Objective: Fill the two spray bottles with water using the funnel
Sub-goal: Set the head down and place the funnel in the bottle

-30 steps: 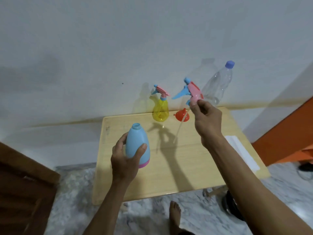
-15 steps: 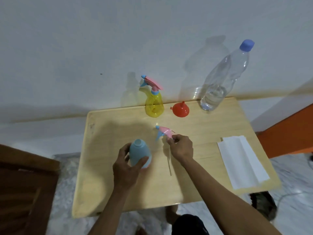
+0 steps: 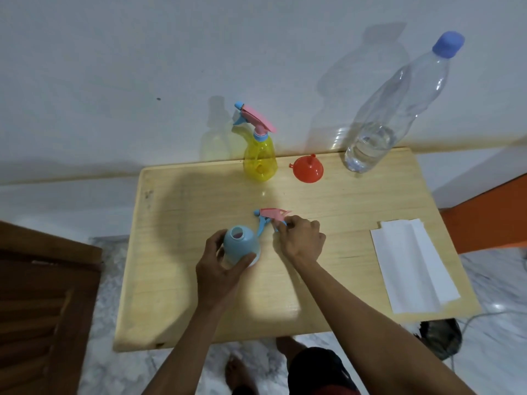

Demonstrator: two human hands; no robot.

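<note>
A light blue spray bottle (image 3: 241,248) with its neck uncapped stands on the wooden table (image 3: 328,201), and my left hand (image 3: 218,270) is wrapped around it. Just to its right, the pink and blue sprayer head (image 3: 271,216) lies on the table, pinched by the fingers of my right hand (image 3: 301,240). At the back, a yellow spray bottle (image 3: 259,158) stands with its sprayer on. An orange funnel (image 3: 308,170) rests wide end down beside it. A clear water bottle (image 3: 396,109) with a blue cap, partly filled, stands at the back right.
Folded white paper towel (image 3: 413,265) lies on the table's right side. A white wall runs behind the table. Dark wooden furniture (image 3: 42,309) is at the left, an orange surface (image 3: 490,220) at the right, marble floor and my foot below.
My right hand lowered the sprayer head from above the table down onto it beside the blue bottle. The view tilted downward and closer.
</note>
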